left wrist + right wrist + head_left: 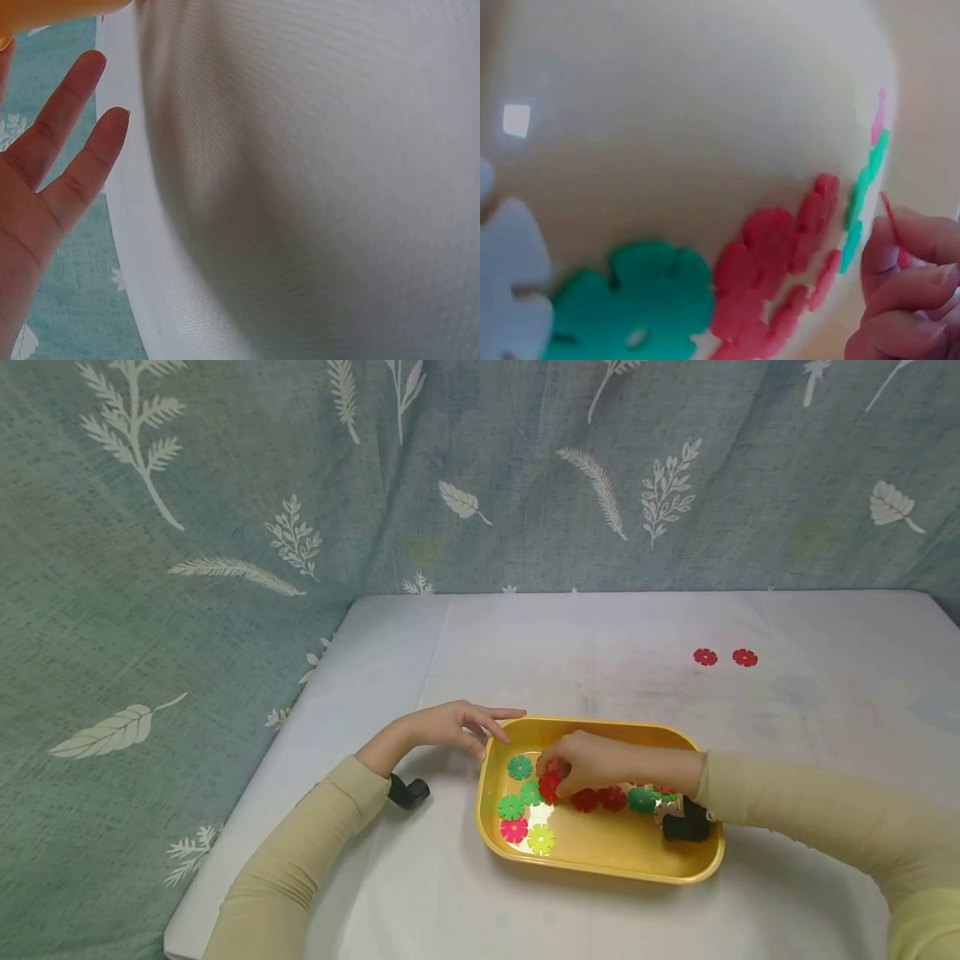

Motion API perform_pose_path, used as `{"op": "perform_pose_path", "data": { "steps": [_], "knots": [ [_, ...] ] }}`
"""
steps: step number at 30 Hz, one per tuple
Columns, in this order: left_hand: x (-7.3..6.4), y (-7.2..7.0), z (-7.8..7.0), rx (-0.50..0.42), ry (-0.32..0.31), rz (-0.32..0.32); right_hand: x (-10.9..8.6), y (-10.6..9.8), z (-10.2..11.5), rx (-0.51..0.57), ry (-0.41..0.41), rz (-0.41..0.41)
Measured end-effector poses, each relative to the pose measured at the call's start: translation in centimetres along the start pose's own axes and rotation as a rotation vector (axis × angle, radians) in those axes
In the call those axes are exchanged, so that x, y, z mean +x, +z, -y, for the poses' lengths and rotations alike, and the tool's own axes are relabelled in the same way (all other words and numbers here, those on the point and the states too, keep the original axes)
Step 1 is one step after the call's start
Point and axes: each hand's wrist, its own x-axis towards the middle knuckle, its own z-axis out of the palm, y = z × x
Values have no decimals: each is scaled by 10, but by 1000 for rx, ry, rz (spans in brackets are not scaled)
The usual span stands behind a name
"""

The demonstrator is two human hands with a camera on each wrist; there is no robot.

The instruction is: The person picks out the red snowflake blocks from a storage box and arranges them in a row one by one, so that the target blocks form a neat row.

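Observation:
A yellow tray point(600, 870) holds several notched flower-shaped plastic discs in green, red, pink and yellow. Inside it, my right hand point(588, 762) pinches a red flower-shaped disc point(550, 787) between thumb and fingers; the right wrist view shows this disc point(895, 232) edge-on. Over at the tray's upper left corner is my left hand point(461, 724), its fingers extended at the rim. In the left wrist view two straight, spread fingers of that hand point(37, 187) show below the tray's edge point(60, 11). My right forearm hides part of the tray.
Two red discs point(725, 657) lie on the white tablecloth point(600, 652) beyond the tray. Green discs point(520, 767), a pink disc point(513, 829) and a yellow disc point(541, 839) are at the tray's left end. A leaf-patterned green-blue curtain point(480, 468) hangs behind.

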Motion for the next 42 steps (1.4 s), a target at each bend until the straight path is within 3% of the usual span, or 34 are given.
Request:
{"op": "perform_pose_path", "data": {
  "steps": [7, 14, 19, 27, 42],
  "knots": [
    [-1, 1, -2, 11, 1, -5, -7, -15, 15, 129, 60, -8],
    [-2, 1, -1, 1, -5, -8, -12, -31, 20, 147, 59, -56],
    [-1, 1, 0, -9, -18, -7, -20, -44, 21, 233, 178, -114],
    [1, 0, 0, -1, -20, -6, -35, -71, 10, 235, 185, -238],
    [0, 0, 1, 8, -17, -4, -62, -113, -22, 320, 311, -430]
  ]
}}
